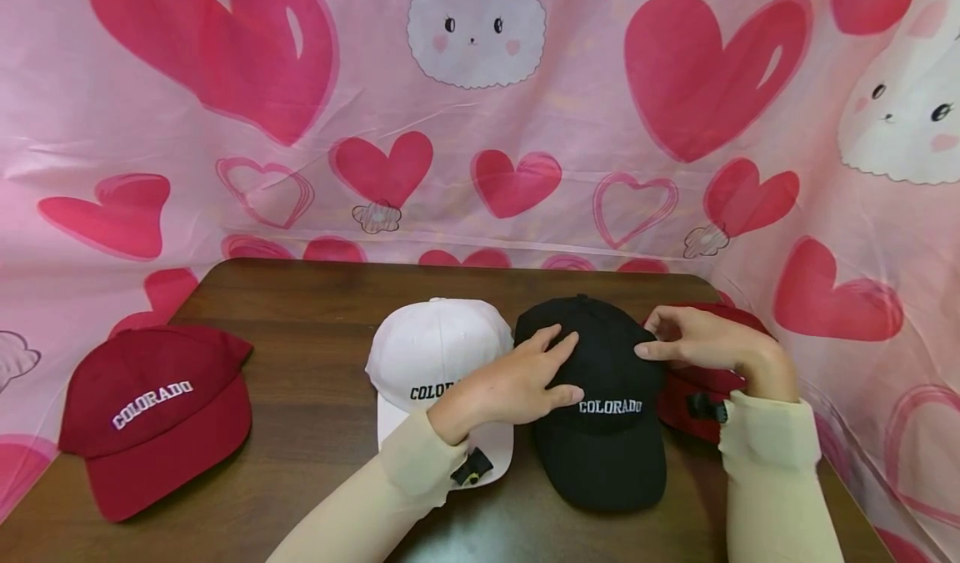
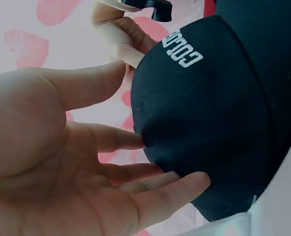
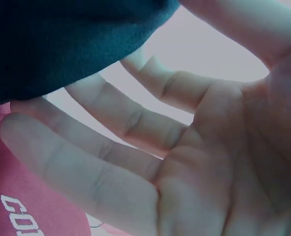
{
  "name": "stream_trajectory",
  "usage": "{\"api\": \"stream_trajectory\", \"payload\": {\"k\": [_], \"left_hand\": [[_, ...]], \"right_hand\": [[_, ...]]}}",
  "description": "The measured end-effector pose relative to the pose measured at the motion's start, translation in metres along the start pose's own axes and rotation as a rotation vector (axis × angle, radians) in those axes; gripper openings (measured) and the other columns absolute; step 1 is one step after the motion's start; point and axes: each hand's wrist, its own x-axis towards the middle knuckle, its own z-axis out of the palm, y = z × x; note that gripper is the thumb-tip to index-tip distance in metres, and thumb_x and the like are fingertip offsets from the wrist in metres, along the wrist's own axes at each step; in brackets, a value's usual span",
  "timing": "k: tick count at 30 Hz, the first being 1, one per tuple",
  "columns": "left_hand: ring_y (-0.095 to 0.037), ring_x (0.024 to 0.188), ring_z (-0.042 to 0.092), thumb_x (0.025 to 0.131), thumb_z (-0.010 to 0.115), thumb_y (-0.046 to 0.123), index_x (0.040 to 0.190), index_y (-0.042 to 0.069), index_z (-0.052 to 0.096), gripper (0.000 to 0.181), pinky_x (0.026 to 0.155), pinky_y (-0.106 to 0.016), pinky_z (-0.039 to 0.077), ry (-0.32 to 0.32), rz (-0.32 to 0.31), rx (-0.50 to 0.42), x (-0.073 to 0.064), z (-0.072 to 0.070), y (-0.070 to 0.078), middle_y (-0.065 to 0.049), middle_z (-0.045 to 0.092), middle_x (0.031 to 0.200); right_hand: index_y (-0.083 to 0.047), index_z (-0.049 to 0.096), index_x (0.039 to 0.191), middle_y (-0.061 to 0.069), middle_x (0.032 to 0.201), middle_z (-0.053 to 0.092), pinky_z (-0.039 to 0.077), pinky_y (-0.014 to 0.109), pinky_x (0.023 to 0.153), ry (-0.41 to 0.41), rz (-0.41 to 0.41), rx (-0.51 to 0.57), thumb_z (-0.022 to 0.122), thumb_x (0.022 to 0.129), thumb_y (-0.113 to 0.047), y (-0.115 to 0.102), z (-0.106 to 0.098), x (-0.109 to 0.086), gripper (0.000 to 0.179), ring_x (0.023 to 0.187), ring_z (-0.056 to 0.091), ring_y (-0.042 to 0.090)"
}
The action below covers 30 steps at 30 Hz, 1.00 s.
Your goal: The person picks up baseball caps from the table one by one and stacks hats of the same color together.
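Note:
A black baseball cap (image 1: 588,363) with white COLORADO lettering lies with its brim toward me, between a white cap and a red one. My left hand (image 1: 517,379) reaches across the white cap (image 1: 442,342), fingers spread and fairly straight, fingertips against the black cap's left side. At the opposite side, my right hand (image 1: 701,342) pinches the black cap's edge, thumb in front and fingers behind. In the right wrist view the fingertips disappear behind the dark cloth (image 3: 76,44). Partly hidden behind the right hand and the black cap is a red cap (image 1: 693,379).
Another red COLORADO cap (image 1: 157,413) sits apart at the left of the brown wooden table (image 1: 315,463). Pink cloth (image 1: 450,171) printed with hearts and rabbits hangs behind the table and along both sides.

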Motion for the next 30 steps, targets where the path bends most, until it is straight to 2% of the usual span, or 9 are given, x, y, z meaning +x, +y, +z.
{"api": "stream_trajectory", "payload": {"k": [6,13,19,25,30], "left_hand": [[-0.021,0.164,0.011,0.107,0.062,0.039,0.171,0.014,0.015,0.083,0.130,-0.040,0.021,-0.012,0.021,0.009,0.003,0.003,-0.003,-0.008,0.006,0.179],[-0.020,0.165,0.002,0.109,0.061,0.036,0.171,0.012,0.012,0.083,0.132,-0.040,0.014,-0.016,0.045,-0.023,0.006,0.004,-0.007,-0.008,-0.001,0.179],[-0.021,0.165,0.004,0.109,0.061,0.036,0.170,0.010,0.014,0.082,0.132,-0.040,0.013,-0.017,0.054,-0.033,0.003,0.000,-0.006,-0.007,0.002,0.179],[-0.023,0.165,0.007,0.109,0.060,0.036,0.170,0.010,0.017,0.078,0.132,-0.040,0.014,-0.012,0.098,-0.016,-0.010,-0.012,-0.002,-0.006,0.009,0.179],[-0.020,0.164,0.015,0.109,0.060,0.037,0.169,0.011,0.022,0.076,0.131,-0.041,0.019,0.024,0.155,-0.020,-0.030,-0.037,-0.008,-0.005,0.017,0.178]], "right_hand": [[-0.001,0.059,0.124,0.009,0.113,0.069,0.063,0.046,0.089,0.012,0.043,-0.014,0.077,0.097,-0.037,-0.001,0.002,0.002,0.049,0.097,0.070,0.021],[0.001,0.058,0.123,0.009,0.110,0.069,0.063,0.047,0.088,0.013,0.068,-0.026,0.077,0.096,-0.039,-0.004,0.002,0.002,0.052,0.098,0.068,0.025],[-0.003,0.061,0.122,0.004,0.102,0.068,0.060,0.042,0.081,0.036,0.069,-0.127,0.076,0.095,-0.046,-0.004,0.001,0.004,0.053,0.093,0.063,0.023],[-0.004,0.062,0.122,0.004,0.104,0.068,0.059,0.045,0.082,0.061,0.065,-0.181,0.075,0.095,-0.048,-0.003,-0.001,0.005,0.053,0.096,0.060,0.023],[-0.005,0.062,0.124,0.005,0.110,0.068,0.059,0.049,0.085,0.074,0.050,-0.189,0.075,0.095,-0.049,-0.003,-0.001,0.003,0.054,0.099,0.061,0.024]]}}
